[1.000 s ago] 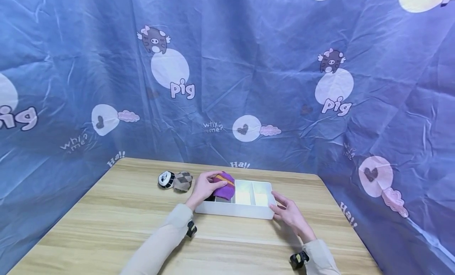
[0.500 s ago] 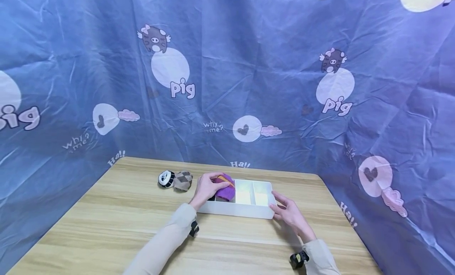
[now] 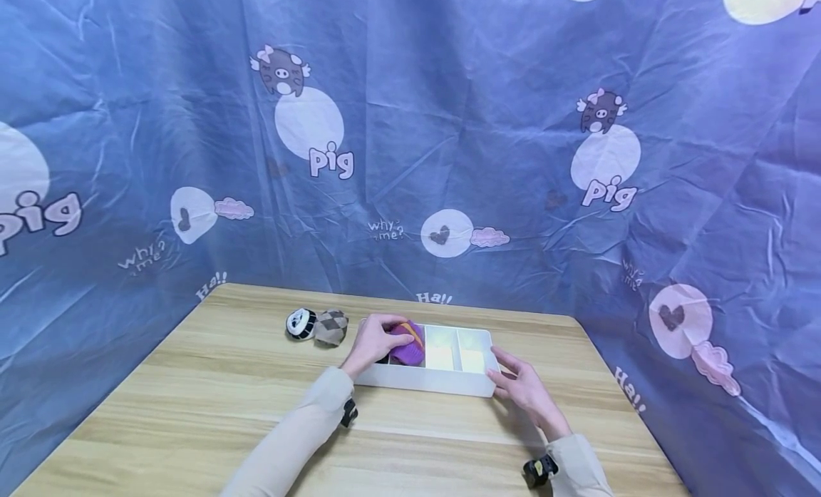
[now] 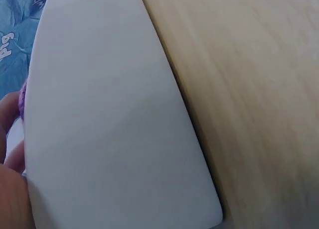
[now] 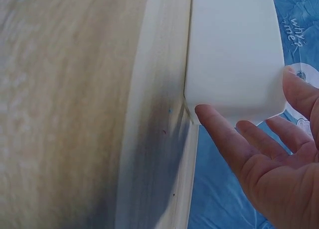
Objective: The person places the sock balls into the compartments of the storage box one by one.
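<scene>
In the head view my left hand [image 3: 373, 341] pinches a purple rolled-up sock [image 3: 408, 346] with an orange stripe, thumb across its near side. The sock sits low in a left-hand compartment of a white divided box [image 3: 426, 380]. In the left wrist view the box wall [image 4: 109, 109] hides most of that hand, and only a sliver of purple shows. My right hand [image 3: 522, 384] holds the box's right end, thumb and fingers around the corner, as the right wrist view also shows with the fingers [image 5: 219, 134] against the wall. Something black lies in the leftmost compartment, mostly covered by my left hand.
Two more rolled socks rest on the wooden table [image 3: 192, 411] left of the box: a black-and-white one [image 3: 299, 324] and a grey argyle one [image 3: 331, 327]. Two right-hand compartments [image 3: 440, 347] show bare floors. A blue printed cloth [image 3: 410, 126] hangs around the table's far and side edges.
My left hand has moved slightly right and lowered the purple sock deeper into its compartment, tilting it. The right hand and the box have stayed put.
</scene>
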The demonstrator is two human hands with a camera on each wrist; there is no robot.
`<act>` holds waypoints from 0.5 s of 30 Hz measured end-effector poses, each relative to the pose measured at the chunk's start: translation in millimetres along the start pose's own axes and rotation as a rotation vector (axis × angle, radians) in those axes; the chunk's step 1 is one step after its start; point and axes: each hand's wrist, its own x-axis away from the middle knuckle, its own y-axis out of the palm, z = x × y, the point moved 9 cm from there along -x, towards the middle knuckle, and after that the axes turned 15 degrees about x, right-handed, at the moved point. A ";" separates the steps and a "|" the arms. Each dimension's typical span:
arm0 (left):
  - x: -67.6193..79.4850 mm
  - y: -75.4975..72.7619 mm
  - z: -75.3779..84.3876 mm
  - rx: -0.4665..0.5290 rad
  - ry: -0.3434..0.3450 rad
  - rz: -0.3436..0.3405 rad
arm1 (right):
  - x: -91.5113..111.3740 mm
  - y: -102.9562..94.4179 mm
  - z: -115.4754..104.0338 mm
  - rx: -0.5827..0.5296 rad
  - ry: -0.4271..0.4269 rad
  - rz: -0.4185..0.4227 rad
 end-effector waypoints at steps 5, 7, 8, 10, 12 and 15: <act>-0.3 2.5 -1.1 -0.018 0.022 0.010 | 0.2 -0.3 -0.8 -0.003 -0.006 -0.001; -0.7 3.2 -2.2 -0.007 0.027 0.003 | 0.3 -0.7 -1.3 -0.003 -0.005 -0.002; -1.1 3.6 -2.9 0.000 0.028 -0.003 | 0.3 -0.9 -1.4 -0.004 -0.005 -0.001; -1.4 3.9 -3.7 0.011 0.029 -0.012 | 0.4 -1.0 -1.5 -0.004 -0.007 0.000; -1.2 3.7 -4.4 0.017 0.031 -0.014 | 0.4 -0.6 -1.3 -0.008 -0.009 -0.002; -0.2 2.8 -4.6 0.022 0.034 -0.011 | 0.4 0.3 -0.8 -0.014 -0.014 -0.004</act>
